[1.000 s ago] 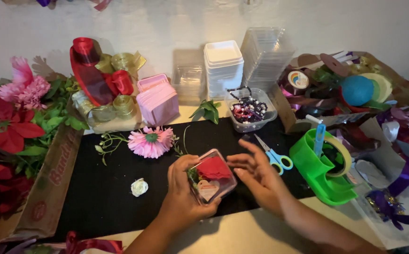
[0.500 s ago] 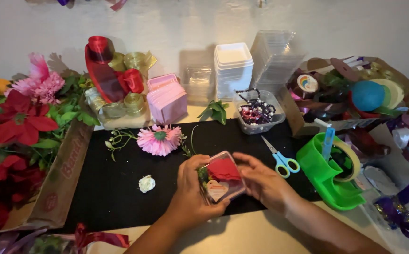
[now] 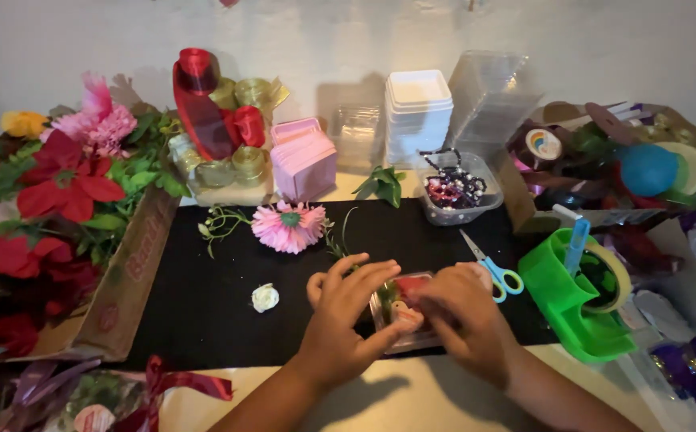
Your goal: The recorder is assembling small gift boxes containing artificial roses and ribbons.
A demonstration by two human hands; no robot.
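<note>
Since half a second ago your hands have lowered the small clear box (image 3: 405,316) from a tilted hold down toward the black mat (image 3: 204,304), and your left hand (image 3: 346,316) has come over its top edge. That left hand now lies spread, fingers extended across the box's left side, pressing on it rather than curled around it. Your right hand (image 3: 464,316) covers the box's right side with bent fingers, gripping its edge. The box sits near the front edge of the mat, right of centre, with red and pale pieces showing inside.

Just left of your left hand, a small white rosebud (image 3: 265,298) lies on the mat. A pink daisy-like flower (image 3: 289,226) rests toward the mat's back edge. Blue-handled scissors (image 3: 493,268) lie just beside your right hand, and a green tape dispenser (image 3: 584,300) stands at the mat's right edge.
</note>
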